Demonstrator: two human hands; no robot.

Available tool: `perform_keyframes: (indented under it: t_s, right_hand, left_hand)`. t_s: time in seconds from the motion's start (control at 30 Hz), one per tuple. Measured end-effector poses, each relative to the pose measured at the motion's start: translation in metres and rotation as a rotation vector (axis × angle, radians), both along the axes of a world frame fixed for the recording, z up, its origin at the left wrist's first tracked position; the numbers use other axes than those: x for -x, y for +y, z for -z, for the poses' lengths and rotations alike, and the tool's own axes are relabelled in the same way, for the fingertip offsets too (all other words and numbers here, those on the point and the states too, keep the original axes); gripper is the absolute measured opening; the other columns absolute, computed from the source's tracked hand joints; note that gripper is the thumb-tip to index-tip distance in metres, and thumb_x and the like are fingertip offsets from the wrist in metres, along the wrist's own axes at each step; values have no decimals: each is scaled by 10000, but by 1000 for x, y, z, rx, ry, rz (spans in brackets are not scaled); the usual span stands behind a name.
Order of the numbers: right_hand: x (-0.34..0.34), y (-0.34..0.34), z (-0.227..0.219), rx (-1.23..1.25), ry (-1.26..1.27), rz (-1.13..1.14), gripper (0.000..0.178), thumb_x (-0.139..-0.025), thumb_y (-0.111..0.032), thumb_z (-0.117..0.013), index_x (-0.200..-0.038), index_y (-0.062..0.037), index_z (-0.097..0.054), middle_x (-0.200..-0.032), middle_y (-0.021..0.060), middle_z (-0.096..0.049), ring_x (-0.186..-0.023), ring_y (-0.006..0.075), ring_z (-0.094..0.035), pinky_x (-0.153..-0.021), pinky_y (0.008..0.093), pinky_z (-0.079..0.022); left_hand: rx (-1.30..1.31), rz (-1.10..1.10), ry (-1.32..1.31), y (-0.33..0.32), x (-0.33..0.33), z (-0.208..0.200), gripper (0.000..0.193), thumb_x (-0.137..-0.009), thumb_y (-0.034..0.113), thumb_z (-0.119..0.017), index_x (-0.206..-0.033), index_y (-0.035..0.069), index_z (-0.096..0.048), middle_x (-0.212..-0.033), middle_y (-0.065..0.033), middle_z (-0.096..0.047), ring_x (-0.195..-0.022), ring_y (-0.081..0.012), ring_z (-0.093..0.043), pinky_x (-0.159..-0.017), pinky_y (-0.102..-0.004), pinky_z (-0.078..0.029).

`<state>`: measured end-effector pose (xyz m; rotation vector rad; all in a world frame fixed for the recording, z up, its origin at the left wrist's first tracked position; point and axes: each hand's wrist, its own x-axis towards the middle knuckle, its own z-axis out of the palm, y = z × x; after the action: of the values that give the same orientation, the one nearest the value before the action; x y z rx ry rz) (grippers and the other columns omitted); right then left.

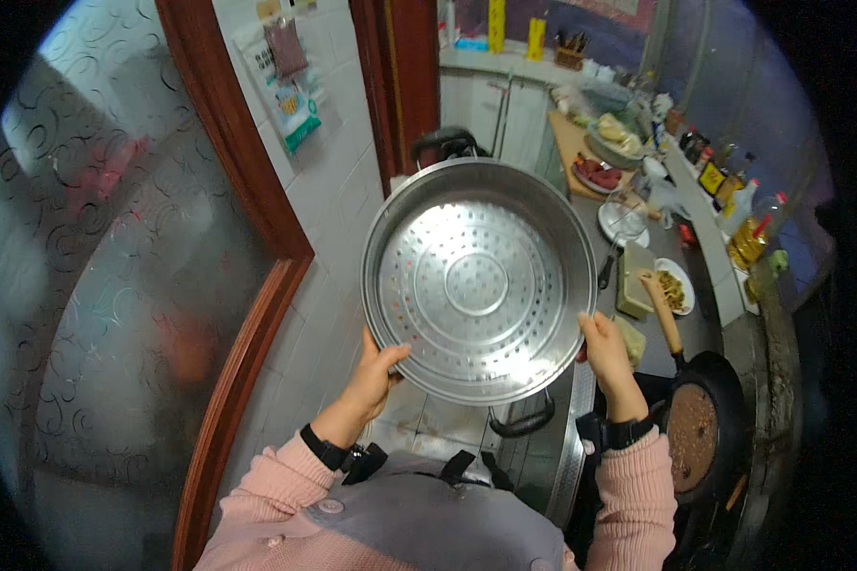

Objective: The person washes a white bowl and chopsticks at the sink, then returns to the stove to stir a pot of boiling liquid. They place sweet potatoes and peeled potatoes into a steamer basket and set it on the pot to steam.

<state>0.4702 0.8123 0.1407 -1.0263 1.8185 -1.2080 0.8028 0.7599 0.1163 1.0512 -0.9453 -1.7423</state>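
Note:
A round metal steamer pot point(476, 284) with a perforated bottom is held up in front of me, its open top facing me. My left hand point(373, 381) grips its lower left rim, the thumb over the edge. At the lower right rim, my right hand point(607, 350) has its fingers closed on the wall. Two dark loop handles stick out from the pot, one at the top and one at the bottom point(524, 419). The fingers behind the pot are hidden.
Along the right runs a counter with a frying pan point(700, 428) of brown food, a plate of shredded food point(674, 285), a green-yellow box point(635, 278), a plate of red meat point(597, 174) and several bottles point(747, 238). A wood-framed frosted glass door point(114, 285) stands at left.

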Motion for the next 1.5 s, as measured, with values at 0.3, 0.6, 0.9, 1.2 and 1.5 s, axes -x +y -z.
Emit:
perform_keyframes:
  t_s: [0.3, 0.6, 0.9, 1.2, 1.5]
  right_hand:
    - [25, -131, 30, 74, -141, -129, 312, -955, -314, -500, -810, -38, -505, -602, 0, -490, -479, 90, -483, -441, 243, -422]
    - [53, -259, 43, -30, -324, -86, 260, -958, -307, -495, -852, -70, -516, -617, -18, -503, -507, 77, -497, -492, 222, -427]
    - [99, -350, 73, -68, -460, 150, 441, -962, -247, -478, -1330, -14, -407, -773, 39, -568, -597, 92, -523, -542, 231, -451]
    - [211, -441, 97, -75, -508, 264, 366, -975, -255, -462, -1282, -56, -464, -774, 20, -578, -623, 92, -540, -561, 224, -464]
    - [314, -519, 101, -180, -452, 133, 362, -960, -282, -485, -1239, -52, -509, -792, 8, -574, -645, 84, -526, -573, 212, -449]
  left_hand:
    - [88, -140, 18, -85, 31, -20, 710, -847, 120, -590, -1418, 151, -169, -1284, -112, -423, -1154, -239, -446, -986, -381, -370]
    - [-200, -7, -182, -286, 59, 25, 396, -850, 357, -510, -1146, 95, -535, -1067, -69, -605, -911, -187, -591, -723, -331, -496]
    - [-241, 145, -279, -448, 115, 43, 469, -837, 418, -521, -1172, 90, -514, -1129, -65, -575, -1023, -199, -544, -762, -355, -485]
    - [-257, 157, -227, -567, 190, 60, 490, -845, 400, -522, -1233, 111, -442, -1172, -68, -535, -1058, -223, -526, -783, -383, -481]
    - [-305, 136, -236, -678, 317, 59, 514, -826, 399, -538, -1221, 76, -475, -1177, -59, -540, -1076, -209, -521, -810, -372, -460]
